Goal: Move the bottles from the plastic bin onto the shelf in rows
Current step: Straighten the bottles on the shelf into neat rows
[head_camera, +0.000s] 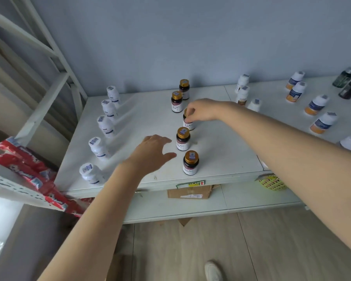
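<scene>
Gold-capped bottle (189,125) upright, cap up, right hand (200,110) pinching it; left hand (151,152) spread.

The shelf (221,151) looked matt, smooth and white-painted; the dark bottles (183,141) were glossy with shiny gold caps (191,156); the white bottles (98,148) seemed smooth plastic; the floor (190,244) looked pale wood; a cardboard box (188,192) looked matt.
</scene>
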